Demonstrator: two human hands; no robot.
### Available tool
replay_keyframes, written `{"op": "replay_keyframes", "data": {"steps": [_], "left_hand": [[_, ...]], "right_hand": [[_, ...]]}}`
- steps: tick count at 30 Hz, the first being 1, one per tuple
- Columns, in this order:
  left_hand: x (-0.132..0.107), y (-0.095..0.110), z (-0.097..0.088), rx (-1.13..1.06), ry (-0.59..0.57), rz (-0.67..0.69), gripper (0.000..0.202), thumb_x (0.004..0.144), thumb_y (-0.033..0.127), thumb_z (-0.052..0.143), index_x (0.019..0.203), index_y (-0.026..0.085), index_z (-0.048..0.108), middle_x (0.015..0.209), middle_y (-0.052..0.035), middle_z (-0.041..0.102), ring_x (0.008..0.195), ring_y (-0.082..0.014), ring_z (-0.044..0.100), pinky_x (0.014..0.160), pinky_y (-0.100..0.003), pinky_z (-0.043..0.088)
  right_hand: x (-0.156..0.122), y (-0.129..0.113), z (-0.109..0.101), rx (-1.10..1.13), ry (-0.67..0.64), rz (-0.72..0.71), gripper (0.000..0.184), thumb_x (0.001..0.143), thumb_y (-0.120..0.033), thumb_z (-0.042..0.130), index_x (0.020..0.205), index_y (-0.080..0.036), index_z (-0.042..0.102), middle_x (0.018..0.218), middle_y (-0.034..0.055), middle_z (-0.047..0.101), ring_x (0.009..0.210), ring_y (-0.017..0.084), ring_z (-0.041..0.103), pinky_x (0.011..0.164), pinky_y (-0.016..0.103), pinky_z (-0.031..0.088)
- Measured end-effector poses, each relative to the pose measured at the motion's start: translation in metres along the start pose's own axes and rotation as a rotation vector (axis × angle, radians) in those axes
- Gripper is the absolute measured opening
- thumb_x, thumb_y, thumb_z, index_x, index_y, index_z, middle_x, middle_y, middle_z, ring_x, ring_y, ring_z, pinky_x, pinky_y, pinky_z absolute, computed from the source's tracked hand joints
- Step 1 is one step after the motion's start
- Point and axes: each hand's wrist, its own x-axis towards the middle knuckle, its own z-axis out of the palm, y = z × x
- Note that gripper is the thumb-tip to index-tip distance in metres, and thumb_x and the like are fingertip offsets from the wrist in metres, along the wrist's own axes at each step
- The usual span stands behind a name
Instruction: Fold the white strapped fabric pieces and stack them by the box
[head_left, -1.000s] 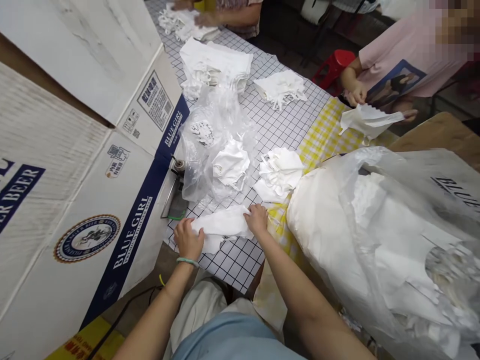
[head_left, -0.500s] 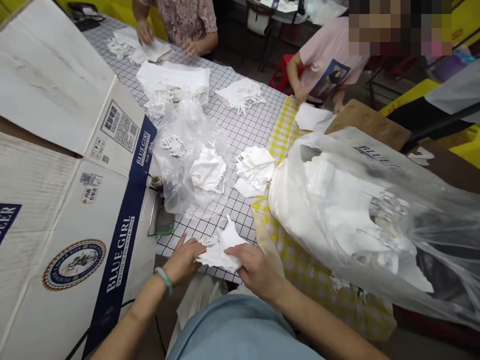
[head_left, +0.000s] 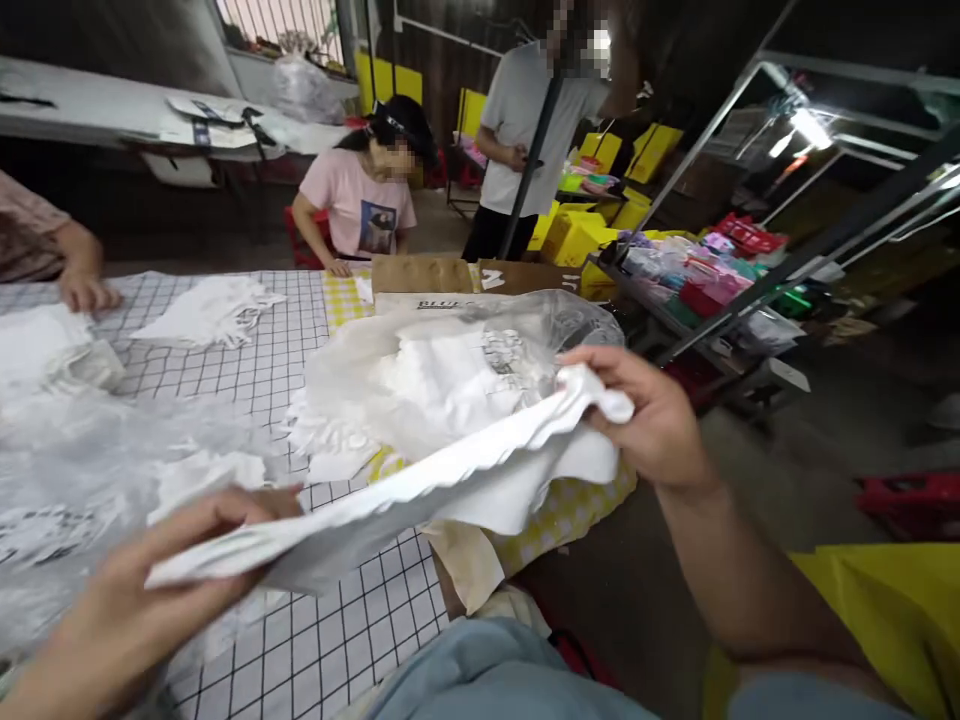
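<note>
A stack of thin white cloth pieces [head_left: 427, 480] stretches aloft between my hands, slanting up to the right, its layered edge towards me. My left hand [head_left: 180, 560] pinches the lower end, thumb beneath and fingers on top. At the raised end, my right hand [head_left: 652, 420] grips the cloth where it bunches into a fold. Behind the stack, a clear plastic bag [head_left: 352, 370] full of white cloth pieces lies on its side, partly covered by what I hold. A small heap of white cloth pieces [head_left: 330, 435] is beside the bag.
The table has a black-and-white checked cover [head_left: 360, 590] and a yellow checked cloth [head_left: 345, 300]. More white piles [head_left: 214, 310] and a crumpled plastic bag [head_left: 45, 480] lie left. Co-workers sit across and at far left; another person stands behind. A metal rack [head_left: 675, 330] is at right.
My view has swung right and up. Both hands have lifted the cloth off the near table edge and now hold it stretched out between them, with my right hand higher.
</note>
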Motion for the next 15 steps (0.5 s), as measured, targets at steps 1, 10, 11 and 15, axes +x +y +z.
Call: {"op": "replay_keyframes", "data": {"steps": [1, 10, 11, 15], "left_hand": [[0.019, 0.024, 0.008, -0.086, 0.038, 0.067, 0.013, 0.064, 0.045, 0.068, 0.076, 0.039, 0.068, 0.093, 0.0049, 0.072, 0.097, -0.0300, 0.065, 0.074, -0.039, 0.056], [0.200, 0.131, 0.113, -0.815, -0.062, 0.267, 0.030, 0.066, 0.026, 0.081, 0.084, 0.015, 0.060, 0.069, 0.0011, 0.060, 0.059, -0.0084, 0.053, 0.053, -0.018, 0.042], [0.213, 0.133, 0.120, -0.792, -0.078, 0.263, 0.030, 0.066, 0.026, 0.081, 0.082, 0.013, 0.059, 0.068, 0.0006, 0.061, 0.060, -0.0087, 0.053, 0.054, -0.019, 0.042], [0.255, 0.147, 0.132, -0.632, -0.093, 0.199, 0.025, 0.071, 0.027, 0.078, 0.077, 0.009, 0.060, 0.063, -0.0004, 0.060, 0.057, -0.0086, 0.052, 0.053, -0.019, 0.041]], "right_hand": [[0.007, 0.001, -0.017, -0.015, 0.070, 0.016, 0.033, 0.076, -0.028, 0.072, 0.108, -0.024, 0.065, 0.100, 0.0025, 0.067, 0.089, 0.017, 0.063, 0.076, 0.027, 0.050], [0.048, 0.056, -0.122, 0.086, 0.267, 0.119, 0.031, 0.067, -0.027, 0.073, 0.097, -0.019, 0.069, 0.090, 0.0010, 0.069, 0.075, 0.014, 0.061, 0.068, 0.026, 0.047], [0.047, 0.063, -0.128, 0.100, 0.267, 0.142, 0.031, 0.067, -0.028, 0.073, 0.097, -0.018, 0.068, 0.090, 0.0010, 0.069, 0.076, 0.015, 0.061, 0.069, 0.026, 0.047], [0.040, 0.090, -0.138, 0.230, 0.256, 0.253, 0.030, 0.065, -0.031, 0.073, 0.091, -0.017, 0.063, 0.083, 0.0003, 0.067, 0.075, 0.015, 0.061, 0.070, 0.027, 0.048]]}}
